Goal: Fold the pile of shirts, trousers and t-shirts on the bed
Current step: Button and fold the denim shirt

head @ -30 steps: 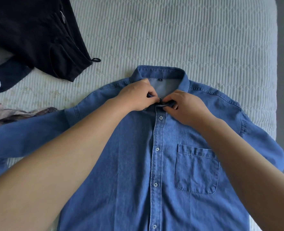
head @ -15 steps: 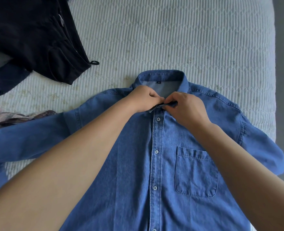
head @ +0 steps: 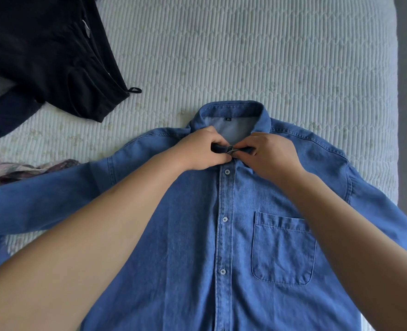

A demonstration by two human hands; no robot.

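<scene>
Ribbed bed cover (head: 245, 56) carries the denim shirt (head: 197, 235) centre; dark trousers (head: 42, 48) lie far left. Left hand (head: 201, 149) and right hand (head: 273, 154) fingers still pinch the collar ends, now level.

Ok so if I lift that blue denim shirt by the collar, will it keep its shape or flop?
Probably flop: the denim shirt lies flat and creased on the bed, its sleeves sprawled limp. The collar stands up, so it seems somewhat stiffer. Both hands, left hand and right hand, pinch the neckband, so it bends readily.
</scene>
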